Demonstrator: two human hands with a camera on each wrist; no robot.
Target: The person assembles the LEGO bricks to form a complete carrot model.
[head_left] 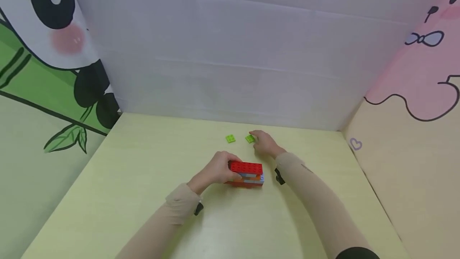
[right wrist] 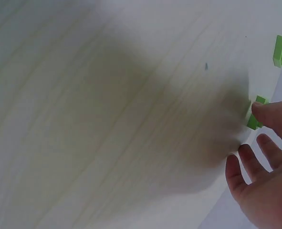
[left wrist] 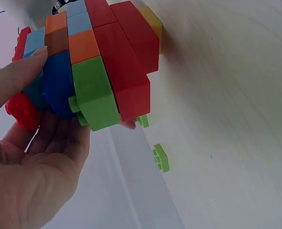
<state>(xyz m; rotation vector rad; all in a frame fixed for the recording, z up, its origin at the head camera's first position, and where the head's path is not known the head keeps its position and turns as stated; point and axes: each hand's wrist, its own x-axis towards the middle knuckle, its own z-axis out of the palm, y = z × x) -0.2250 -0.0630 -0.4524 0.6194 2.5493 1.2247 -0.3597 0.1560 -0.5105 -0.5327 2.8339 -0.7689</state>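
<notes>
My left hand (head_left: 219, 167) grips a block of stacked toy bricks (head_left: 246, 167) from its left end, thumb across the near side. The left wrist view shows the stack's red (left wrist: 119, 71), orange, blue and light blue bricks, with a green brick (left wrist: 95, 93) at the end. My right hand (head_left: 265, 143) is at the far part of the table, by a flat lime-green brick (head_left: 249, 138). In the right wrist view its thumb (right wrist: 274, 114) overlaps that green brick (right wrist: 255, 120), while the other fingers are spread and loosely bent.
A second flat lime-green brick (head_left: 230, 138) lies to the left of the first. The pale wooden table (head_left: 143, 163) meets a white sheet (head_left: 230, 71) at the back. Cartoon-printed panels stand at left and right.
</notes>
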